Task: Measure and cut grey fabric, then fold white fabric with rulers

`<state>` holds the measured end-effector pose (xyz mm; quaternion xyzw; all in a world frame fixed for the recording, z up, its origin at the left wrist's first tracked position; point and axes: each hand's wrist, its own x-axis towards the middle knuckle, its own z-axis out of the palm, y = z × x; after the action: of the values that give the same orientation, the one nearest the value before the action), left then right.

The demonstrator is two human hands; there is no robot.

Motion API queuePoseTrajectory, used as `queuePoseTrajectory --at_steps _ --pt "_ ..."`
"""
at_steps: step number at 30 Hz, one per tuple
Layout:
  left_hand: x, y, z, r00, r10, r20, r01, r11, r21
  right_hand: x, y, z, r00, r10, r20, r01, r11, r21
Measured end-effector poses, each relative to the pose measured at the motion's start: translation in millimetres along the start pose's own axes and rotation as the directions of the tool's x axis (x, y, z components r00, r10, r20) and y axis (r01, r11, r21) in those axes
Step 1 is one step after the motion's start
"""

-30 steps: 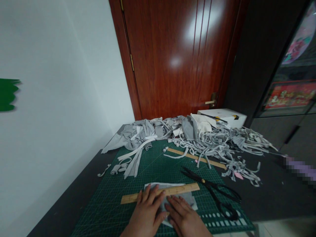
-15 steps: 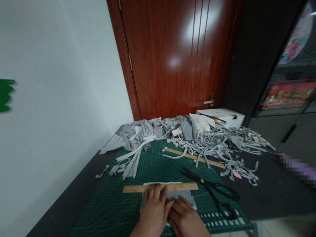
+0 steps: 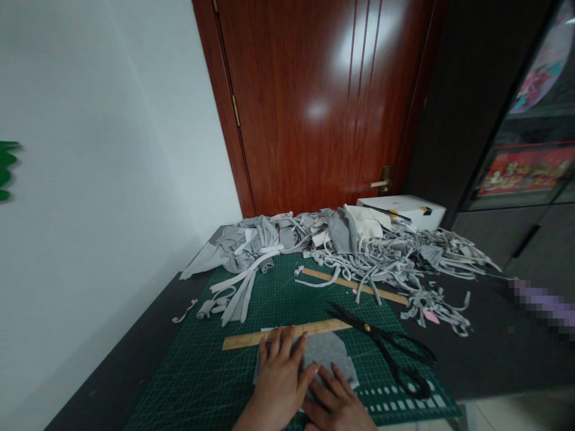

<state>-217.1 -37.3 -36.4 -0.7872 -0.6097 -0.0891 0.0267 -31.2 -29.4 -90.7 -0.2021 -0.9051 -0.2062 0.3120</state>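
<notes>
Both open, gripping nothing: my left hand (image 3: 279, 377) on wooden ruler (image 3: 324, 327), right hand (image 3: 340, 402) on grey fabric (image 3: 330, 348); white box (image 3: 411, 209), interior hidden.

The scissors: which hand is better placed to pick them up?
Probably the right hand. It lies on the cloth, nearer the scissors, which are on its own side. The left hand is farther off, resting on the ruler.
</notes>
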Motion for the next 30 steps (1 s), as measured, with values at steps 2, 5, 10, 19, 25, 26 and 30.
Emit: queuePoseTrajectory --at_steps 2,5,10,19,25,26,30 --pt "4.1 -2.2 -3.3 0.999 0.003 0.035 -0.003 1.000 -0.004 1.5 1.3 -3.6 0.999 -0.016 -0.032 0.015 0.999 -0.029" --pt "5.6 -7.4 -3.5 0.998 0.025 0.055 -0.025 1.000 -0.002 2.4 2.7 -6.2 1.000 -0.017 -0.026 0.017 0.999 -0.030" --pt "1.9 -10.9 5.8 0.999 0.048 0.024 -0.048 0.999 0.011 9.3 1.9 -12.2 0.996 0.031 0.078 -0.037 0.996 0.080" --pt "1.0 -9.4 3.7 0.993 0.042 0.111 -0.041 0.999 -0.013 11.8 1.5 -21.4 0.907 0.226 0.355 -0.339 0.891 0.300" --pt "-0.9 -10.0 4.9 0.993 0.056 0.108 -0.053 0.998 -0.022 8.9 8.5 -32.2 0.859 0.348 0.376 -0.484 0.792 0.373" --pt "-1.0 -10.2 5.4 0.993 0.058 0.102 -0.056 0.998 -0.024 13.2 13.5 -35.1 0.834 0.389 0.392 -0.531 0.759 0.376" --pt "2.2 -12.4 4.9 0.992 0.073 0.103 -0.070 0.997 -0.033 34.5 37.8 -32.0 0.775 0.453 0.441 -0.615 0.700 0.363"
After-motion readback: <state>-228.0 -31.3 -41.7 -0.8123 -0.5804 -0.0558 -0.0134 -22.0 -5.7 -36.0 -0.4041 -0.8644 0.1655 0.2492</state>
